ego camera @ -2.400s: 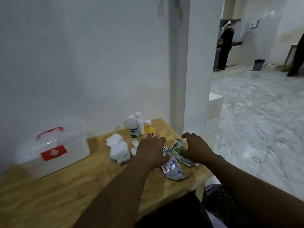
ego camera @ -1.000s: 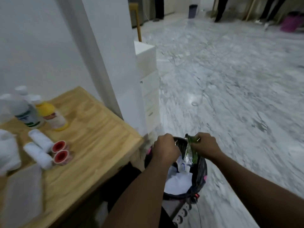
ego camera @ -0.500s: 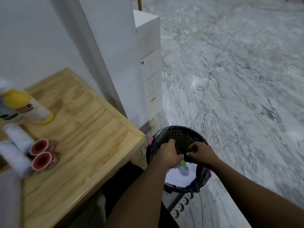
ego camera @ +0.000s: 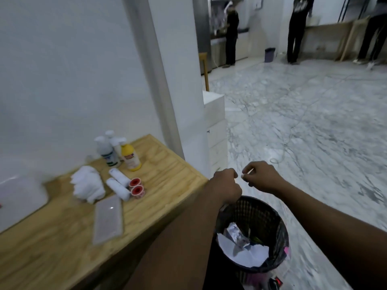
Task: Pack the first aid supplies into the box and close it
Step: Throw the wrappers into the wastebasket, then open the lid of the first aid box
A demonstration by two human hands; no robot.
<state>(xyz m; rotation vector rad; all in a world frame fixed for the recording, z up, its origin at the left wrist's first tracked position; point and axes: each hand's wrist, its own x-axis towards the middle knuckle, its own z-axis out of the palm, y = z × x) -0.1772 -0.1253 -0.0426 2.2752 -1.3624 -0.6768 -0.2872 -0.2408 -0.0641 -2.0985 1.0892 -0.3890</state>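
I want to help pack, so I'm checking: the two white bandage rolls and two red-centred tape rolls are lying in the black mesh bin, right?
Not quite. The head view shows the two white bandage rolls and the two red-centred tape rolls lying on the light wooden table, not in the black mesh bin. The bin holds only crumpled paper and wrappers.

on the surface [ego camera: 62, 237]: three bottles [ego camera: 117, 151], two white and one yellow. two white bandage rolls [ego camera: 118, 183]. two red-cored tape rolls [ego camera: 137, 187]. one heap of white gauze [ego camera: 88, 186]. one flat clear packet [ego camera: 108, 219]. one clear box [ego camera: 21, 197], partly out of frame. on the floor: one black mesh bin [ego camera: 259, 218]. two hands: left [ego camera: 225, 185], right [ego camera: 261, 176]. three people in the background.
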